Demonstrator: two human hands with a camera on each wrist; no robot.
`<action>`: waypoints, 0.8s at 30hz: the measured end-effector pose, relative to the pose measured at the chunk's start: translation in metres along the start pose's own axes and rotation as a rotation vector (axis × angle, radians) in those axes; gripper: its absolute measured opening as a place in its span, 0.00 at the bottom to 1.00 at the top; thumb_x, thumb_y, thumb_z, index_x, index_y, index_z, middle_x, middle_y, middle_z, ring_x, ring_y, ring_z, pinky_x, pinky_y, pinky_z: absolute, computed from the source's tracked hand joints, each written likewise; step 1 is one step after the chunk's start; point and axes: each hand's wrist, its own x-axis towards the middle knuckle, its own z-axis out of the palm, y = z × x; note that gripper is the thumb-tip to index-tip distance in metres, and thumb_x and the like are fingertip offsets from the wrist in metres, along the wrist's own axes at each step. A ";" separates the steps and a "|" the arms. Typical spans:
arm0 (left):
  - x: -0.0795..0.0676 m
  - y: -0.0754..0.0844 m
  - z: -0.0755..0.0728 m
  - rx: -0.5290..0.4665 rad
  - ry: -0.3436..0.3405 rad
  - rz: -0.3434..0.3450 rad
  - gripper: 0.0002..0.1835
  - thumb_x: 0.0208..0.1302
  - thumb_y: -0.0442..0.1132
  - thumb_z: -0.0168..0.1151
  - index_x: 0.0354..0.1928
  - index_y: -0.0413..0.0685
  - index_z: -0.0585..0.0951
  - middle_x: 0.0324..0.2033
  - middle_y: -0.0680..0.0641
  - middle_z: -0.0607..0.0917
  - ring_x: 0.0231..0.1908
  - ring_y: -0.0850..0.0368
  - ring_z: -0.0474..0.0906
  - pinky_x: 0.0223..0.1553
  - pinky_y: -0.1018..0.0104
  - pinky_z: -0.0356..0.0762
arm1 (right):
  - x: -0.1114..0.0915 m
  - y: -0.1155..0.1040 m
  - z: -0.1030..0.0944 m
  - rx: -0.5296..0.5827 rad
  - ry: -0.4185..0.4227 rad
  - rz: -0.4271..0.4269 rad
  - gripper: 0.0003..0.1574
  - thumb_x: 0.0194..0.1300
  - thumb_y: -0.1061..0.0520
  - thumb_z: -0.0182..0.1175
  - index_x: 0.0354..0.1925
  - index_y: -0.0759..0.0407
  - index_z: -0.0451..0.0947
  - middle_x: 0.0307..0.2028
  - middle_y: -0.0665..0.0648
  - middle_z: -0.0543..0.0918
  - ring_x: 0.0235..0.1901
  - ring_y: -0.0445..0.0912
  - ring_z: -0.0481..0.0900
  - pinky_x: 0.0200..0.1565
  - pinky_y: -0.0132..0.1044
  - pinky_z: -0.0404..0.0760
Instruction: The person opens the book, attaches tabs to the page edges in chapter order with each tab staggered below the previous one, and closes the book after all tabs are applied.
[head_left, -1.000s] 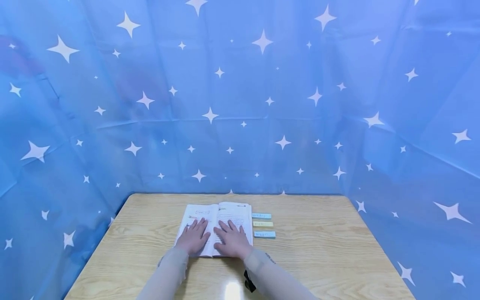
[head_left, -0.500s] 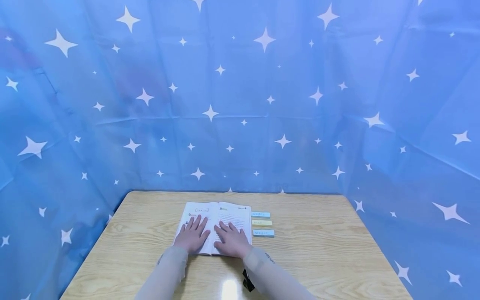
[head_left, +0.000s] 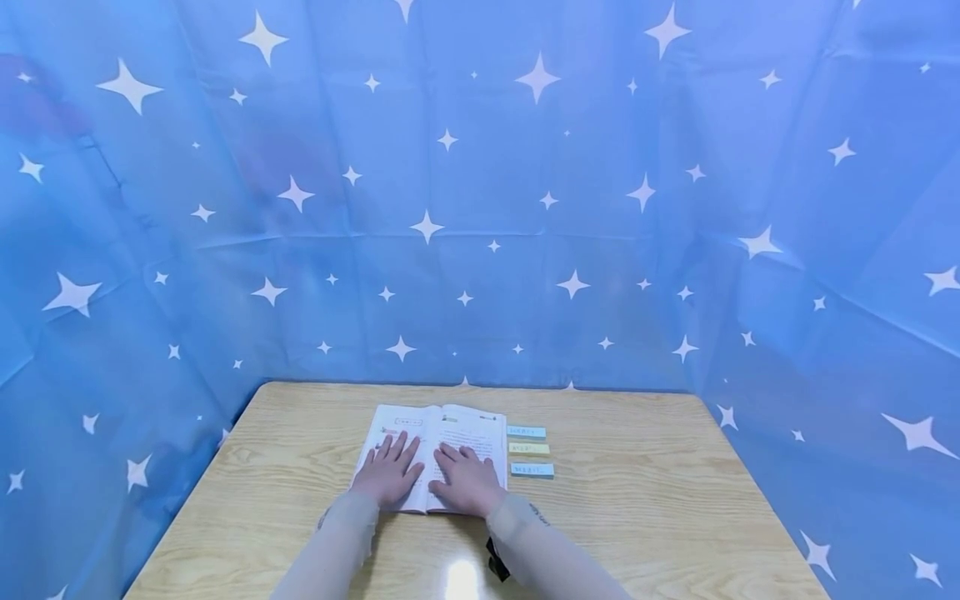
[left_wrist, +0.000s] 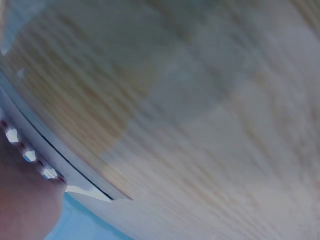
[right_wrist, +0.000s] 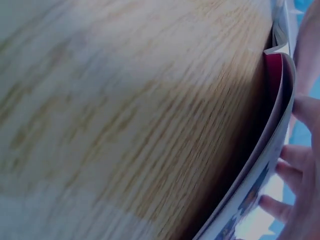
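An open book [head_left: 467, 425] with printed text lies on the wooden table in the head view. My left hand [head_left: 387, 477] rests on its left page with the fingers spread. On the right page lies my right hand [head_left: 467, 482], fingers also spread, the thumb toward the middle fold. In the left wrist view the book's edge [left_wrist: 60, 160] runs beside part of the left hand [left_wrist: 27, 205]. The right wrist view has the right hand's fingers [right_wrist: 292, 160] on the page and the book's edge [right_wrist: 280, 105] curving slightly up from the table.
Two blue paper strips [head_left: 527, 432] [head_left: 532, 470] and a yellow strip [head_left: 529, 450], all with writing, lie just right of the book. A black item [head_left: 497, 562] shows by the right forearm. Behind the wooden table [head_left: 637, 483] hangs a blue star-patterned curtain [head_left: 480, 183].
The camera view has shifted slightly. Both hands stay flat on the book, and the strips lie as before.
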 end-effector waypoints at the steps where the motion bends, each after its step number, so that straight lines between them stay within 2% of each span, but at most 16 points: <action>1: 0.001 -0.001 0.001 0.003 0.005 0.000 0.33 0.75 0.59 0.35 0.75 0.52 0.56 0.74 0.42 0.52 0.73 0.39 0.42 0.69 0.37 0.41 | 0.000 0.000 0.000 0.003 -0.002 0.000 0.37 0.70 0.36 0.50 0.71 0.49 0.65 0.71 0.50 0.63 0.68 0.58 0.60 0.58 0.71 0.62; 7: 0.000 -0.001 0.002 -0.006 0.027 0.009 0.32 0.75 0.57 0.37 0.75 0.50 0.58 0.74 0.41 0.54 0.73 0.37 0.43 0.69 0.36 0.41 | 0.003 0.000 0.000 0.016 -0.005 0.023 0.37 0.71 0.36 0.48 0.71 0.49 0.63 0.72 0.49 0.62 0.69 0.58 0.58 0.60 0.72 0.58; 15: -0.005 0.005 -0.005 0.005 0.015 0.002 0.33 0.75 0.57 0.36 0.75 0.49 0.58 0.74 0.40 0.54 0.72 0.37 0.44 0.69 0.37 0.42 | 0.011 -0.003 -0.002 -0.032 -0.015 0.054 0.33 0.75 0.42 0.42 0.72 0.49 0.61 0.72 0.47 0.60 0.70 0.57 0.56 0.61 0.72 0.57; 24: -0.005 0.006 -0.005 -0.009 0.011 0.002 0.31 0.75 0.56 0.39 0.73 0.49 0.61 0.73 0.41 0.56 0.72 0.37 0.45 0.68 0.36 0.43 | 0.018 -0.003 -0.001 -0.014 -0.014 0.072 0.32 0.76 0.44 0.43 0.72 0.53 0.61 0.72 0.49 0.60 0.71 0.53 0.56 0.62 0.70 0.57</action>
